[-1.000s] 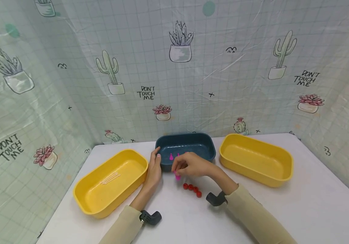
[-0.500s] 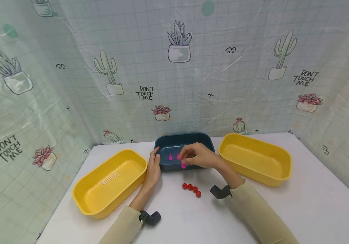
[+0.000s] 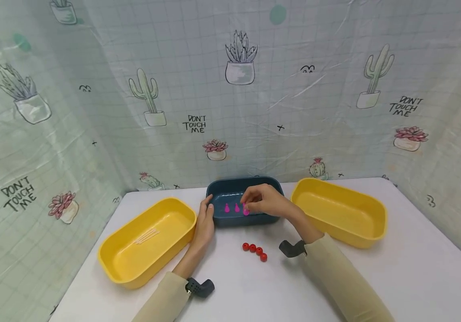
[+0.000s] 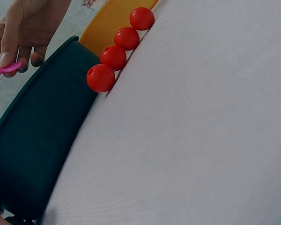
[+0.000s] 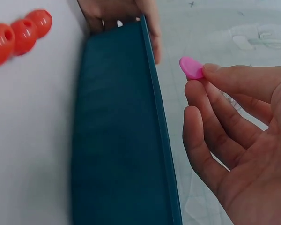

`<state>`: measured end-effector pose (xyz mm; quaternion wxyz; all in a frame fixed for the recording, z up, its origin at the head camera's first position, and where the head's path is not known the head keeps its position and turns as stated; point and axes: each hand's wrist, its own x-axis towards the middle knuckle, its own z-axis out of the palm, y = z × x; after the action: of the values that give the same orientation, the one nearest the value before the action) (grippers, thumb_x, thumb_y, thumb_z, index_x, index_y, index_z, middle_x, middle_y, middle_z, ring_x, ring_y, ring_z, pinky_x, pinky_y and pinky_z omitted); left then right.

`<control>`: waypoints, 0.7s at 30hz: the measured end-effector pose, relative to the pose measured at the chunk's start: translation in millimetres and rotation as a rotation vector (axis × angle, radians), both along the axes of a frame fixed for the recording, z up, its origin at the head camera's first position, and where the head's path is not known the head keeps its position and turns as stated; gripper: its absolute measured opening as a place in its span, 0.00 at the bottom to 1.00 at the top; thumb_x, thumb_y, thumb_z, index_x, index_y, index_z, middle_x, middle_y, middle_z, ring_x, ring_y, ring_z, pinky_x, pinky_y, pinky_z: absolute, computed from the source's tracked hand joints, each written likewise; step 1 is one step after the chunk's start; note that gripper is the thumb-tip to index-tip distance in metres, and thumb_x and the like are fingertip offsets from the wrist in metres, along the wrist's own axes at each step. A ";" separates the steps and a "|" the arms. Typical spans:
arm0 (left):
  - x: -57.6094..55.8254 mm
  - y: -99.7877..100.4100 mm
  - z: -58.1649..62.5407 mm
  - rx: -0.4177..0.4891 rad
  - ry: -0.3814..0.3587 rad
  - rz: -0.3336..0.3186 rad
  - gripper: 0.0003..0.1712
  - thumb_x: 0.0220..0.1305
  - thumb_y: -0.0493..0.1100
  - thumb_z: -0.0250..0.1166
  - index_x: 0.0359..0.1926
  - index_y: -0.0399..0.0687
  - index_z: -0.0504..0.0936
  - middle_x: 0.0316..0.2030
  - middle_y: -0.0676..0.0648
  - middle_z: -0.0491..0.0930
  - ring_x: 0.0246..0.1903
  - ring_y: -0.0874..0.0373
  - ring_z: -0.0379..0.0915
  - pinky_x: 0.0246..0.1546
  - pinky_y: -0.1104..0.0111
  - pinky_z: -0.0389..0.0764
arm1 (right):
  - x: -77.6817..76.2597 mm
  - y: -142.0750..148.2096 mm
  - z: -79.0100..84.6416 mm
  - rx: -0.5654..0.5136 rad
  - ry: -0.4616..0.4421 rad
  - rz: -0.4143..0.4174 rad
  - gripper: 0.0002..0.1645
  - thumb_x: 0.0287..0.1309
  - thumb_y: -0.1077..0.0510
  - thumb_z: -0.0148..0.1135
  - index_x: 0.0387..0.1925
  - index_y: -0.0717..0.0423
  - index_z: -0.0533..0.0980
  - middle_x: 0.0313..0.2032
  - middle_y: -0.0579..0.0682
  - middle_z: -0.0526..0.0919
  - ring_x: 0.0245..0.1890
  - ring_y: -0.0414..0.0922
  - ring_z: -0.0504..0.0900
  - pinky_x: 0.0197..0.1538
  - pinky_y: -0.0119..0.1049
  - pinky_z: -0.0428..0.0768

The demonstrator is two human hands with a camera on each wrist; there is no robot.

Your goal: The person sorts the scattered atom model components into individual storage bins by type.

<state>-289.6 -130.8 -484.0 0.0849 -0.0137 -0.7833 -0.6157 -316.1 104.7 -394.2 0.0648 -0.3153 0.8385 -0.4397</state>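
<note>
Sleeves: a person wears light tan sleeves [image 3: 347, 281], with a dark wrist camera [image 3: 200, 288] on each arm.
Table: the white table [image 3: 234, 295] lies under everything.
Left yellow tray: the left yellow tray [image 3: 163, 221] sits at a slant, with a few thin pale sticks [image 3: 147, 236] side by side in it.
Red beads: four round red beads [image 3: 252, 247] sit close together on the table in a bent row, in front of the blue tray [image 3: 230, 220].
Left hand: the left hand [image 3: 205, 226] touches the left end of the blue tray; the fingers in sight look straight. I cannot tell how the hidden ones lie.
Right yellow tray: the right yellow tray [image 3: 339, 208] stands just beside the blue one, on its right.
Right hand: the right hand [image 3: 268, 200] pinches a small pink piece [image 5: 189, 67] between thumb and finger, up over the blue tray.
Pink pair: two more pink drops [image 3: 237, 208] lie apart inside the blue tray, left of the held one.
Wall: a pale cloth [image 3: 278, 98] with a grid, potted cactus pictures and "DON'T TOUCH ME" words hangs at the back.
</note>
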 end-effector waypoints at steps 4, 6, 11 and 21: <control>-0.9 0.0 0.2 -0.013 0.002 0.001 0.28 0.85 0.55 0.38 0.79 0.60 0.58 0.82 0.47 0.54 0.81 0.47 0.49 0.82 0.45 0.47 | -7.5 3.4 1.7 0.004 -0.010 -0.035 0.08 0.66 0.64 0.64 0.45 0.56 0.84 0.37 0.52 0.89 0.36 0.55 0.86 0.41 0.41 0.88; -0.8 -0.2 0.5 -0.014 -0.002 0.000 0.28 0.85 0.56 0.38 0.79 0.61 0.58 0.82 0.48 0.53 0.81 0.47 0.49 0.82 0.45 0.47 | -11.3 4.7 1.4 -0.002 -0.018 -0.043 0.08 0.67 0.65 0.63 0.45 0.56 0.83 0.37 0.53 0.89 0.38 0.60 0.85 0.42 0.45 0.88; -0.1 -0.5 0.8 -0.015 0.002 0.001 0.28 0.85 0.55 0.38 0.80 0.60 0.58 0.82 0.48 0.53 0.81 0.47 0.48 0.82 0.45 0.47 | -17.8 7.6 -0.2 -0.025 -0.018 -0.053 0.08 0.67 0.65 0.63 0.45 0.61 0.83 0.38 0.57 0.89 0.39 0.63 0.85 0.44 0.53 0.87; 0.1 -0.2 -0.2 -0.018 -0.001 -0.005 0.28 0.85 0.55 0.39 0.80 0.60 0.58 0.82 0.47 0.53 0.81 0.46 0.48 0.81 0.44 0.47 | -30.2 13.7 -12.3 -0.052 -0.052 -0.156 0.10 0.69 0.63 0.63 0.48 0.63 0.83 0.39 0.57 0.88 0.39 0.57 0.86 0.42 0.38 0.87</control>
<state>-289.6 -130.9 -484.2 0.0829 -0.0163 -0.7886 -0.6091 -346.3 118.3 -406.5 0.0437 -0.2392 0.8468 -0.4731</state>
